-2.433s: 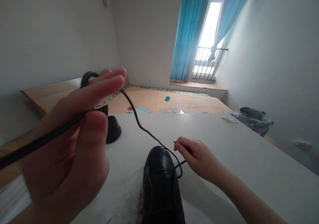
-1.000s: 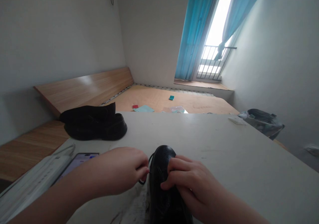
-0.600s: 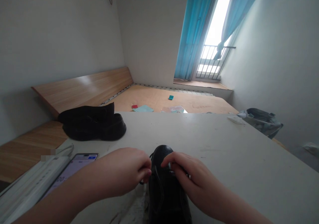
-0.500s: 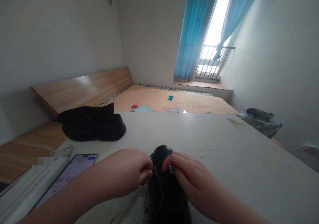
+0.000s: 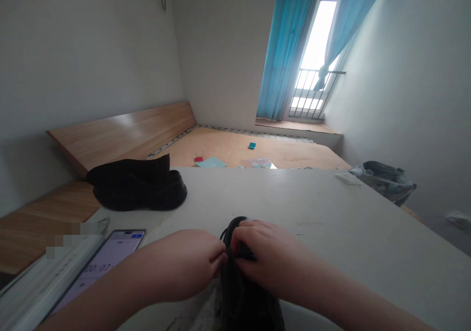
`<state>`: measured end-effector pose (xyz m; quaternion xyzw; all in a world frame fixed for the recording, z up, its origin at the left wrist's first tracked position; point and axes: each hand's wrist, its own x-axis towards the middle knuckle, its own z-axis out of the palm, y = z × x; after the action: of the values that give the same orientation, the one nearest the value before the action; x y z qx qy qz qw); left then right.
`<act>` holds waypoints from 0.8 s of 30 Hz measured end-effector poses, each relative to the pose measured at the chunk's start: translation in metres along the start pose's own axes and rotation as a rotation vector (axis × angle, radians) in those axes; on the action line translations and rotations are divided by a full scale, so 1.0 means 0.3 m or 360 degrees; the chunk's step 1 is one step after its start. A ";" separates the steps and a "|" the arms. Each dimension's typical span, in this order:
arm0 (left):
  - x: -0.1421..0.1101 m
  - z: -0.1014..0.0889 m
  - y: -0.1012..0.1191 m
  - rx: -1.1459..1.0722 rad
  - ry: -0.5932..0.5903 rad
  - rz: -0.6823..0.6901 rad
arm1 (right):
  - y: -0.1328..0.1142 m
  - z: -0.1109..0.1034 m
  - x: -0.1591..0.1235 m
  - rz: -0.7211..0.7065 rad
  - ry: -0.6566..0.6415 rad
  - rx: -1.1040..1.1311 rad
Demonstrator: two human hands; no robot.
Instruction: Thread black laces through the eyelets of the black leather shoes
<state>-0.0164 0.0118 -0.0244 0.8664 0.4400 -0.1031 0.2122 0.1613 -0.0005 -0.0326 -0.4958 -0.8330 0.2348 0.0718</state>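
A black leather shoe (image 5: 253, 309) stands toe-away at the table's near edge, partly covered by my hands. Against its left side, my left hand (image 5: 198, 260) is closed in a pinch. A thin black shoelace (image 5: 222, 233) loops out just above those fingertips. My right hand (image 5: 272, 247) lies over the front of the shoe from the right. Its thumb and bent fingers close on the edge of the lacing flap; the exact grip is partly hidden. Farther off at the left is another black shoe (image 5: 142, 189), with a dark flap rising behind it.
On the white table (image 5: 312, 208), a phone (image 5: 110, 260) showing a timer lies at the left beside a clear plastic-covered item (image 5: 62, 272). A small white packet (image 5: 348, 178) is at the far right edge, near a lined bin (image 5: 388, 181). Beyond is a bed (image 5: 294, 157).
My right hand has moved left and forward over the shoe, its fingertips now meeting the flap edge beside my left fingers. My left hand has stayed nearly in place.
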 end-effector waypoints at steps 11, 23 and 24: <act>0.011 0.005 -0.015 -0.0223 -0.0058 0.0043 | 0.030 -0.002 0.017 0.0033 -0.0117 0.0278; 0.017 -0.017 -0.060 0.0185 0.0315 -0.0294 | 0.089 -0.113 0.029 -0.0006 0.0016 0.0894; 0.030 -0.022 -0.062 0.0210 0.0423 -0.0361 | 0.090 -0.124 0.026 -0.0029 0.0058 0.0932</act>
<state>-0.0262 0.0310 -0.0270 0.8292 0.5514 -0.0396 0.0820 0.1919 0.0288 -0.0133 -0.4508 -0.7327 0.4555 0.2290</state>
